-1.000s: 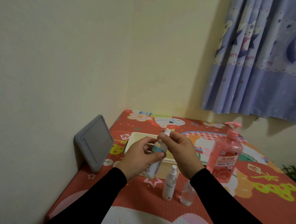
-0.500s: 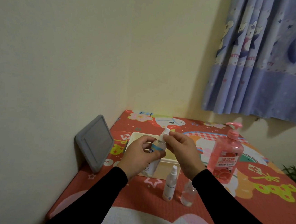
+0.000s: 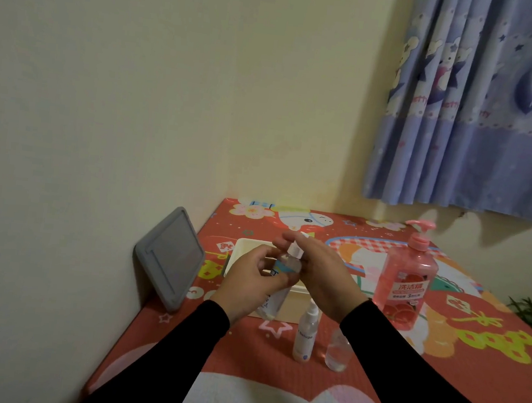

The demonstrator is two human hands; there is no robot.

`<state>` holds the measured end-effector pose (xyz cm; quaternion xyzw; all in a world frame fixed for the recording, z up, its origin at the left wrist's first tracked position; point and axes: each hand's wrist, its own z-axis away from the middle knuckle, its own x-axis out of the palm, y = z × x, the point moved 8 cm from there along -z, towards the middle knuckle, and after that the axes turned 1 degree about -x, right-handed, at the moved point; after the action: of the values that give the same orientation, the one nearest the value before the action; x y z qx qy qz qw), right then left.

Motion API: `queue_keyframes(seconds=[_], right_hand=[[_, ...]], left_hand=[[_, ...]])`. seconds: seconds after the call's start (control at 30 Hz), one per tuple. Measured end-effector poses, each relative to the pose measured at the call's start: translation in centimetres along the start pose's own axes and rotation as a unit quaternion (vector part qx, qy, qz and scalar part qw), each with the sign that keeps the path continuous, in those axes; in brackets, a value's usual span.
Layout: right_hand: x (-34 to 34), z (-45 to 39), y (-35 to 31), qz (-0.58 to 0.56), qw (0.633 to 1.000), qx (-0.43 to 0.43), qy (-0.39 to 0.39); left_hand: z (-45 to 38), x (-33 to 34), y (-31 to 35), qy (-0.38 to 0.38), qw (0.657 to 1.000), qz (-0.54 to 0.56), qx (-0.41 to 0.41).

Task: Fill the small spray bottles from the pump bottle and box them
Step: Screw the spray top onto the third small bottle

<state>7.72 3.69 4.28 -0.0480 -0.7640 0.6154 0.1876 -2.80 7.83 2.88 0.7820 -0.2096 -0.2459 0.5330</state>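
Spray bottle (image 3: 285, 268) is held up above the table (image 3: 486, 362), in front of the cream box (image 3: 247, 245), and it leans a little with its top pointing up and away. The left hand (image 3: 252, 283) grips its body, fingers curled around the lower part. The right hand (image 3: 322, 275) is at the top of the bottle: its thumb and first fingers pinch the white spray head (image 3: 295, 251), the other fingers are loosely bent. The bottle looks clear with a blue band on it; whether the head is fully seated I cannot tell.

Two more small bottles stand on the table near the person: a white one (image 3: 305, 338) with a spray top, and just beside it, on its right, a clear one (image 3: 338, 349) partly hidden under the right wrist. The pink pump bottle (image 3: 408, 280) stands upright to the right of the box, well apart from the hands. A grey lid (image 3: 171, 257) leans against the wall on the left. A blue curtain (image 3: 478, 108) hangs at the top right.
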Motion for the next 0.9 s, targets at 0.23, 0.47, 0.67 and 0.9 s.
queue_keyframes(seconds=[0.23,0.47,0.67,0.9], right_hand=[[-0.5,0.3,-0.3,0.074,0.997,-0.032,-0.017],[-0.7,0.4,-0.8,0.121,0.990,-0.074,0.005],[-0.4,0.0,-1.4,0.111,0.991,-0.038,-0.071],[-0.2,-0.3,-2.1,0.136,0.984,-0.033,-0.114]], left_hand=[[-0.2,-0.3,-0.3,0.006,1.000,-0.001,0.004],[-0.3,-0.2,-0.6,0.007,0.999,-0.036,0.009],[-0.3,0.4,-0.1,-0.102,0.993,0.040,-0.036],[-0.6,1.1,-0.4,-0.161,0.983,0.058,-0.066]])
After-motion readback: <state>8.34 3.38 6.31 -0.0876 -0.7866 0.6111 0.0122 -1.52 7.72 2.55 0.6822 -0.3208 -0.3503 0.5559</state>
